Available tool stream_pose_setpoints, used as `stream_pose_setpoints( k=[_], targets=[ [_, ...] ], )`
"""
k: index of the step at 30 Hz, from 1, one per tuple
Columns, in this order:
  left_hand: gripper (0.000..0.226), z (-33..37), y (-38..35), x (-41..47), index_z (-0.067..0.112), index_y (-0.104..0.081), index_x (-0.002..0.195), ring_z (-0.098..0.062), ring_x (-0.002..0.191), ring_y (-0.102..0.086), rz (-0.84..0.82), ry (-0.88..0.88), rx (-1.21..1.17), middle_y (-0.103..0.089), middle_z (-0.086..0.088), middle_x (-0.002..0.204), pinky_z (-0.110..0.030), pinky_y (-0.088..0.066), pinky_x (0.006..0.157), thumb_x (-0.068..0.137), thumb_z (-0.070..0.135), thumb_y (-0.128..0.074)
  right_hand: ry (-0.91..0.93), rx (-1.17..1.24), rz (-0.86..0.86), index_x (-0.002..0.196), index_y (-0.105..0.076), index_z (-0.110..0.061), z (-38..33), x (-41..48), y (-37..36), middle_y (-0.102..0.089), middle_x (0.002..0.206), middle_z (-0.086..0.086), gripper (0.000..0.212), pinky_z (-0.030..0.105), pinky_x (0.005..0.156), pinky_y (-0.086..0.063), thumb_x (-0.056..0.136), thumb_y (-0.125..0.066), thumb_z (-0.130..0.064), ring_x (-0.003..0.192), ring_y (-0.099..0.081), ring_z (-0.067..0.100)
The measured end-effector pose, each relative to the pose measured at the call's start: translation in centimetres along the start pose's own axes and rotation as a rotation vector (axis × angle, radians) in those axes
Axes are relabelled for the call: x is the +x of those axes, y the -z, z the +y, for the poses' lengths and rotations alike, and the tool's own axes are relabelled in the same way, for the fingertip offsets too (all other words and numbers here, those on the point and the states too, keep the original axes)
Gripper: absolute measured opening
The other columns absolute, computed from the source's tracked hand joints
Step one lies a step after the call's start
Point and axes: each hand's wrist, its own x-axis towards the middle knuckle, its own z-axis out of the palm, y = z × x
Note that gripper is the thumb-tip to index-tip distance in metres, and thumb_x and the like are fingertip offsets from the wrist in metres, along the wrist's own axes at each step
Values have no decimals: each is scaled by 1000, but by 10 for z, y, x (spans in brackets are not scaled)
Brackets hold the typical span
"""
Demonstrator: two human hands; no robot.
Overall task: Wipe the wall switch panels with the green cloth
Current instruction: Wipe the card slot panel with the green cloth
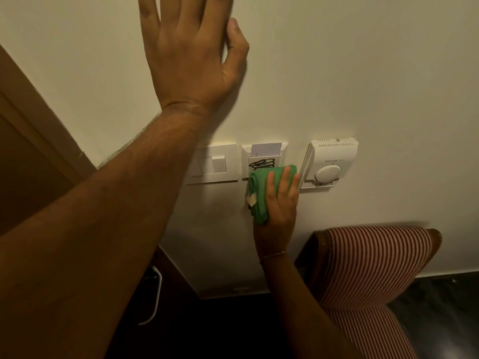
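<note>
Cloth (261, 193): green, soft woven fabric. Switch plates (215, 163): smooth white plastic. Wall (363, 73): matt paint. Chair (373, 260): striped fabric, glossy wood frame.

Bare wall (388, 73) lies open above the thermostat (329, 163); a striped chair (373, 260) crowds the space below.

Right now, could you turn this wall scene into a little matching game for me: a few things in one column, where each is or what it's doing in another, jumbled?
Things:
1. left hand
2. cloth
3. card
4. thermostat

States:
A. sticking up from the middle panel's slot
B. flat on the bare wall, above the panels
C. rightmost on the wall, with a round dial
D. folded, pressed to the wall by the right hand

Pairs: 1-B, 2-D, 3-A, 4-C
</note>
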Motion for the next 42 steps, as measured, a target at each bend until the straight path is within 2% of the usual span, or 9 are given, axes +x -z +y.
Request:
stream_pose_setpoints(
  k=[8,11,16,19,23,26,29,36,42],
  targets=[
    [32,5,4,-2,12,-74,123,-29,118,-59,-14,33,-33,-73,-12,123,-58,-46,110,100,31,-61,177,28,-74,160,-35,-14,-29,2,-12,-18,172,2,70,43,136,-7,101,-67,-32,166,-3,25],
    [33,3,4,0,12,-73,123,-31,118,-61,-16,29,-30,-73,-12,123,-60,-46,109,100,31,-62,205,-19,-62,163,-27,-19,-9,6,-2,-17,173,4,69,46,135,-15,107,-63,-35,166,-6,27],
    [27,3,3,-3,13,-76,113,-33,109,-70,-34,29,-57,-75,-11,113,-54,-48,107,100,31,-62,-38,78,13,162,-32,-18,-7,9,0,-20,172,13,75,63,125,-37,100,-75,-20,165,-9,34],
    [25,3,4,-3,12,-76,111,-33,106,-70,-23,32,-65,-75,-12,110,-54,-51,105,100,30,-63,94,135,-76,161,-32,-20,-27,3,-3,-14,173,5,67,64,124,-36,103,-63,-29,166,-2,29],
    [24,3,5,-2,12,-74,112,-25,111,-58,-2,28,-40,-73,-11,112,-52,-49,107,99,29,-64,281,130,-177,154,-47,-15,-24,-1,0,-19,172,6,57,60,127,-33,102,-65,-29,166,-5,28],
    [24,2,5,-1,13,-73,113,-23,112,-53,-6,26,-46,-73,-11,113,-51,-47,108,99,29,-64,98,92,-61,158,-42,-18,-6,7,5,-20,172,10,53,66,122,-39,110,-58,-34,165,-8,33],
    [24,4,7,-2,13,-75,111,-28,109,-64,-11,25,-42,-74,-11,111,-50,-49,106,99,30,-63,-42,121,5,161,-35,-21,-7,11,4,-17,174,9,66,66,121,-40,104,-68,-23,164,-10,38],
    [25,4,7,0,12,-75,111,-33,107,-68,-25,21,-38,-74,-13,111,-53,-51,104,100,31,-62,162,94,-79,158,-39,-19,-31,4,-7,-18,172,2,69,50,133,-19,98,-73,-26,166,-1,28],
    [25,1,6,-2,12,-75,106,-33,102,-70,-48,23,-84,-74,-12,105,-47,-52,100,101,32,-60,-79,121,30,157,-46,-14,-5,17,8,-23,172,16,61,63,120,-42,103,-72,-20,164,-15,38]
  ],
)
